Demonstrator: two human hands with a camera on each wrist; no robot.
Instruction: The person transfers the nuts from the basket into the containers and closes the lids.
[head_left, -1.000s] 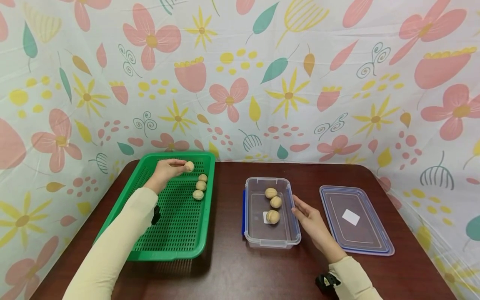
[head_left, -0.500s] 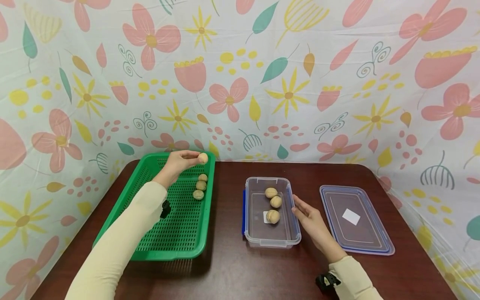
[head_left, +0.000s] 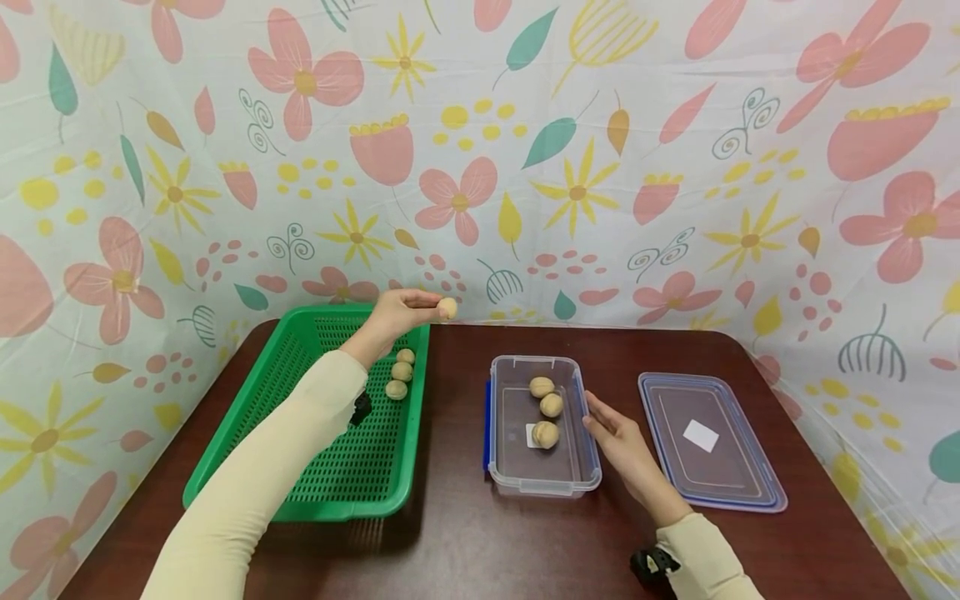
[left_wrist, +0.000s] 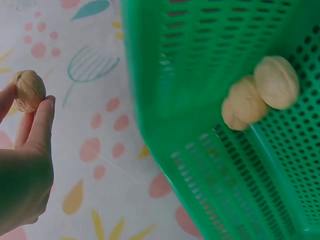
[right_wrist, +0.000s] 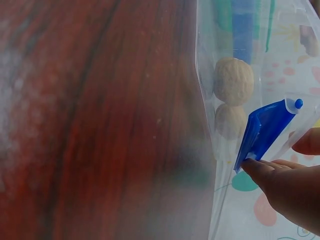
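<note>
Between thumb and fingertips, my left hand point(head_left: 401, 318) pinches a walnut point(head_left: 447, 308), raised just beyond the green basket's back right corner. The left wrist view shows the held walnut point(left_wrist: 29, 91) apart from the basket wall. Several more walnuts point(head_left: 397, 389) lie along the right side of the green plastic basket point(head_left: 411, 467). My right hand point(head_left: 630, 450) touches the right wall of a clear plastic container point(head_left: 542, 483) with extended fingers. Close up, its fingers rest by a blue latch point(right_wrist: 267, 127) hanging from the rim. Several walnuts point(head_left: 551, 406) lie inside this container.
A clear lid with a blue seal point(head_left: 708, 475) and a white label lies flat to the right of the container. Bare dark wood table point(head_left: 457, 417) separates basket and container. A flower-print cloth point(head_left: 457, 125) hangs behind the table.
My left hand has carried the walnut up and rightward, from inside the basket to past its right rim. My right hand and the container have stayed in place.
</note>
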